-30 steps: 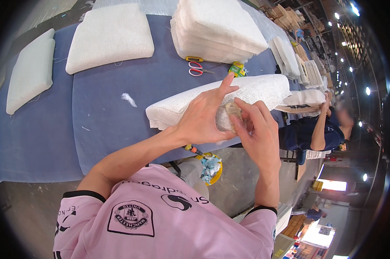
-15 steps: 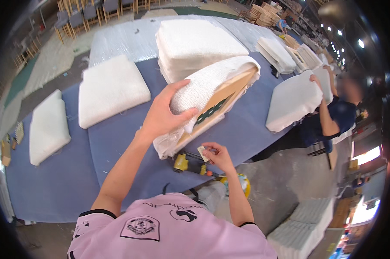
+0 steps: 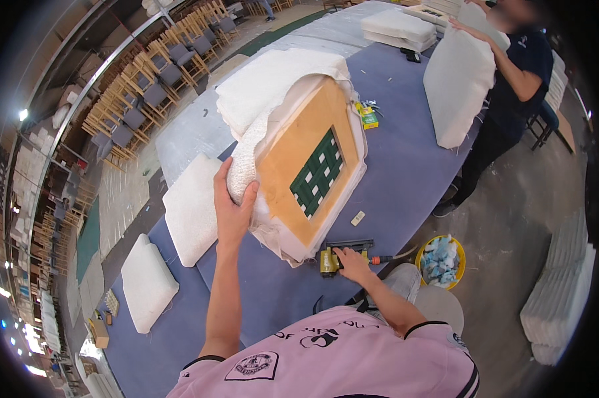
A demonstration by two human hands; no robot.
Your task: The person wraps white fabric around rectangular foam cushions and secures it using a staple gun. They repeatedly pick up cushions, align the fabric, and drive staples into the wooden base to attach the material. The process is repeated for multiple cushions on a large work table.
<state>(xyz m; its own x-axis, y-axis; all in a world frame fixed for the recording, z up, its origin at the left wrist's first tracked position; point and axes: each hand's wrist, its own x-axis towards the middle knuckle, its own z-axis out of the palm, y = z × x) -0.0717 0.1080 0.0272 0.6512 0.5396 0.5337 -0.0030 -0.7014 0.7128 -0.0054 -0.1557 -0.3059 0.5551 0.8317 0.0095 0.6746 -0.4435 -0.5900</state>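
A white-covered seat cushion [image 3: 245,162] is tipped up on the table, its underside toward me. That underside is a wooden panel [image 3: 279,179] with woven green webbing [image 3: 317,174] in its central opening. My left hand [image 3: 233,207] grips the cushion's left edge, thumb on the near side and fingers around the back. My right hand [image 3: 354,264] closes on a yellow and black staple gun [image 3: 329,260] at the table's near edge, just below the cushion's lower corner. Between gun and cushion, a small pale label [image 3: 358,218] lies on the blue-grey tabletop [image 3: 395,159].
More white cushions [image 3: 192,209] stand behind and left. A small yellow-green box [image 3: 367,116] sits past the raised cushion. At right, a co-worker [image 3: 521,66] holds another cushion [image 3: 458,86]. A yellow bucket [image 3: 442,262] of scraps stands on the floor, near the gun's hose.
My right hand has let go of the small label, which now lies on the table, and has taken hold of the staple gun. The cushion is tilted further, showing its underside. The view has turned.
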